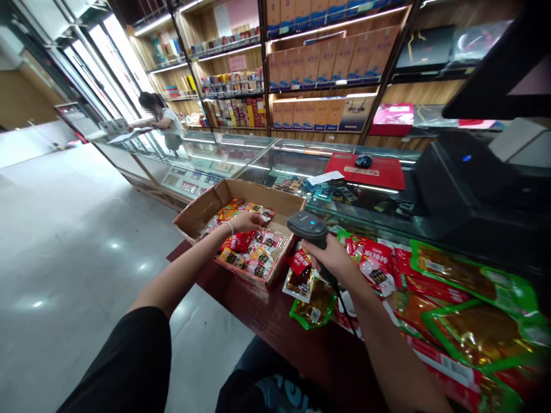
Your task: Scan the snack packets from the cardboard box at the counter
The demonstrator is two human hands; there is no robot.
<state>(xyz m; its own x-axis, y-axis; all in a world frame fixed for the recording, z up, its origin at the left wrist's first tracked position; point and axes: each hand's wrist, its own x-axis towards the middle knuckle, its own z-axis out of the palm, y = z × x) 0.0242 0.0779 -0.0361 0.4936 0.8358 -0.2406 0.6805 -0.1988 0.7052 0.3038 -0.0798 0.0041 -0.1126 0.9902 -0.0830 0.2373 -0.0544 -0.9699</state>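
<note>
My right hand (333, 258) is wrapped around the handle of a dark barcode scanner (307, 225) with a small blue light on top; its cable hangs down below. My left hand (246, 222) reaches into an open cardboard box (262, 195), palm down, fingers stretched out just over the snack packets (260, 258) inside. Whether the fingertips touch a packet I cannot tell. Right beside the box, under the scanner, lie a red and white snack packet (300, 275) and a green-edged packet (316, 304).
A pile of green-edged and red snack bags (473, 327) covers the counter at right. Behind stand a glass display case (258, 152), a red mat (387, 178) with a mouse (364, 160), and a black terminal (469, 183). Another person (166, 117) leans on the counter far left.
</note>
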